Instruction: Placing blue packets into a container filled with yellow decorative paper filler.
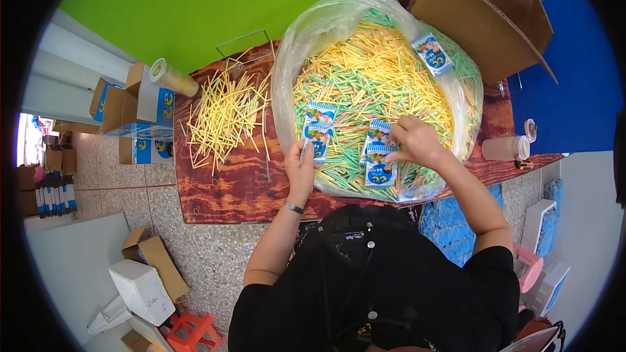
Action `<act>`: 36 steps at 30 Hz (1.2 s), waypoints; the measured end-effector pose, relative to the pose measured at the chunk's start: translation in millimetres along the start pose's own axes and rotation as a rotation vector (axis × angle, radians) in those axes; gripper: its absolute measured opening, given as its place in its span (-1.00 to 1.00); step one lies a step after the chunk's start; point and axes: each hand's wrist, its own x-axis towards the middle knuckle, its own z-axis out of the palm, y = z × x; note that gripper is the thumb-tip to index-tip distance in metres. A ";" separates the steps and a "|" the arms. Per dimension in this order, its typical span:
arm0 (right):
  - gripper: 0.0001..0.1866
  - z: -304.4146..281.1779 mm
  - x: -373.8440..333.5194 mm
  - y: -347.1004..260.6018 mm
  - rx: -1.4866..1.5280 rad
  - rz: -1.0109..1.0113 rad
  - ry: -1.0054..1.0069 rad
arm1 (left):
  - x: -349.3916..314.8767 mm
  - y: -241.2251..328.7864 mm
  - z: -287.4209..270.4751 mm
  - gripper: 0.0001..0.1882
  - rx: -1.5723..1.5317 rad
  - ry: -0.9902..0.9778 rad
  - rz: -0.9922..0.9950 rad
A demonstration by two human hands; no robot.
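Note:
A large clear plastic bag (285,94) lies wide open on the table, full of thin yellow, green and pink sticks (372,58). At its near left edge, my left hand (300,168) is closed on the lower end of a blue-and-white packet (319,124), thumb against its side. Further right, my right hand (418,142) bends its fingers over another pair of blue-and-white packets (380,168), lying end to end on the sticks. Its thumb and fingertips pinch the right edge there. One more such packet (432,54) rests on the bag's far right rim.
Left of the bag, loose yellow sticks (228,114) lie piled on the red wood-patterned table (215,202), by a wire frame (244,44). A clear jar (173,78) stands at the left edge. An open cardboard box (479,16) is behind right, a pale bottle (505,148) at right.

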 end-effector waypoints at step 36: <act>-0.83 -24.9 43.0 -35.6 0.671 -0.019 0.250 | -5.7 74.0 81.0 -0.71 0.533 -0.385 0.253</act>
